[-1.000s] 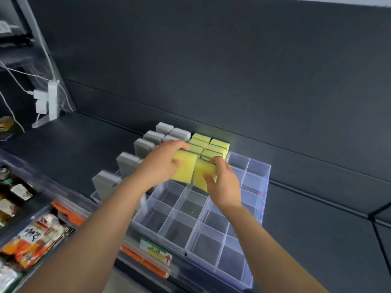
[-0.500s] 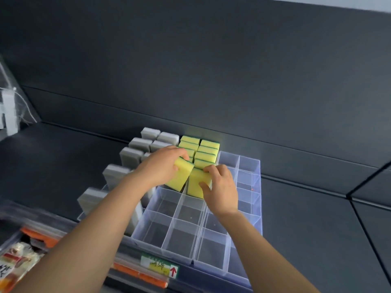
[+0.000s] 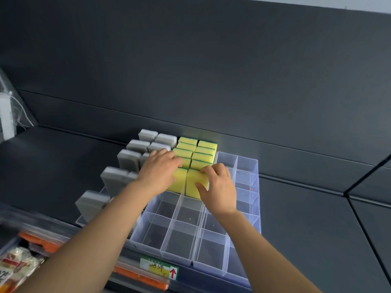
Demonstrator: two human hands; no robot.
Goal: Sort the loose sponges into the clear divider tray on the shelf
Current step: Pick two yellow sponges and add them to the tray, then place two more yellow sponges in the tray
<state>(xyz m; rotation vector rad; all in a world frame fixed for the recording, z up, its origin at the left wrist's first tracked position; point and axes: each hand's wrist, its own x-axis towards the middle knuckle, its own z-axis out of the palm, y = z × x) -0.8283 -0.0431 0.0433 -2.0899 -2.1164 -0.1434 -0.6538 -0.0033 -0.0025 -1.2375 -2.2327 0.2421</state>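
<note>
The clear divider tray (image 3: 243, 210) sits on the dark shelf. Grey sponges (image 3: 130, 163) stand upright in its left columns, and yellow sponges with green backs (image 3: 206, 152) fill the far cells of the two middle columns. My left hand (image 3: 157, 172) presses down on a yellow sponge (image 3: 179, 181) standing in a middle cell. My right hand (image 3: 219, 187) grips another yellow sponge (image 3: 193, 182) in the cell beside it, thumb on its front face and fingers over its top. The two sponges stand side by side, upright in their cells.
The near cells of the middle columns and the two right columns hold nothing. A price label with a red arrow (image 3: 159, 268) is on the shelf's front edge. Packaged goods (image 3: 14, 265) lie on the lower shelf at left. A dark back wall rises right behind the tray.
Both hands have pushed their yellow sponges down from a tilted hold into adjacent cells, where they now stand upright. The camera has swung to the right.
</note>
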